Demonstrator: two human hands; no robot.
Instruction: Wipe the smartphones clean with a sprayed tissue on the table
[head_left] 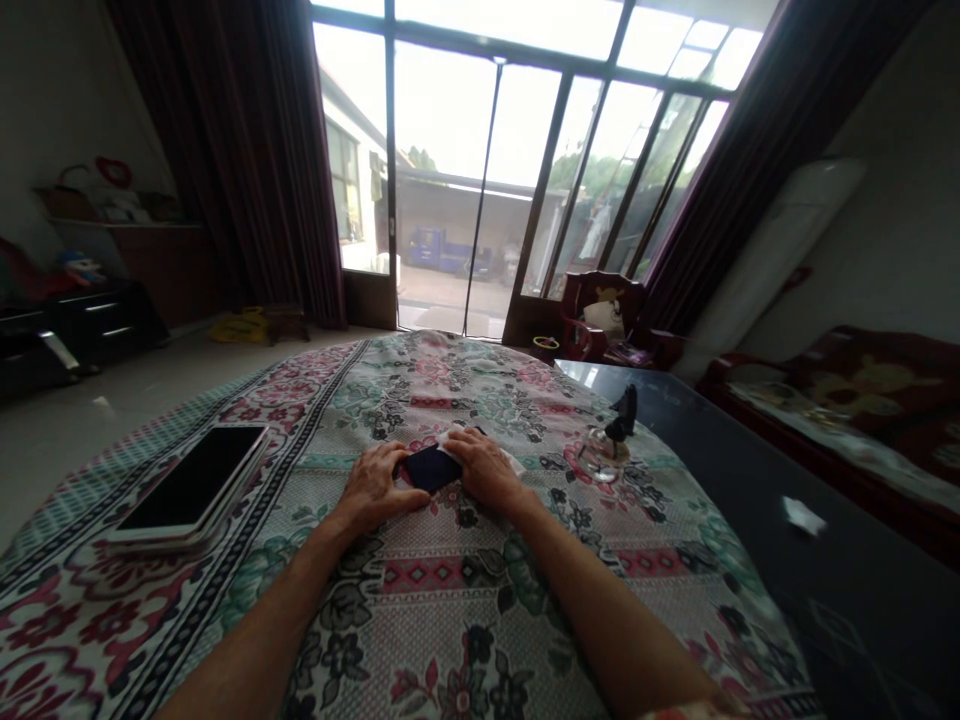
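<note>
Dark blue slab [431, 469] lies mid-counter [450, 640], clock centre. Left grip [375, 485] pinching its 9 o'clock end; right grip [484, 466] pressing white tissue [514, 463] over 3 o'clock end. Looks like wiping step; next stroke likely calls for firm left hold, tissue flat.

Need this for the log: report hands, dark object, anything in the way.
Left hand at left end of dark flat object. Right hand over white cloth or tissue on it. Spray bottle stands apart, right of both hands.

Hands [375, 486] [486, 468] on dark slab [429, 468], white tissue [514, 463] — floral tablecloth [442, 630], bottle [601, 460]
</note>
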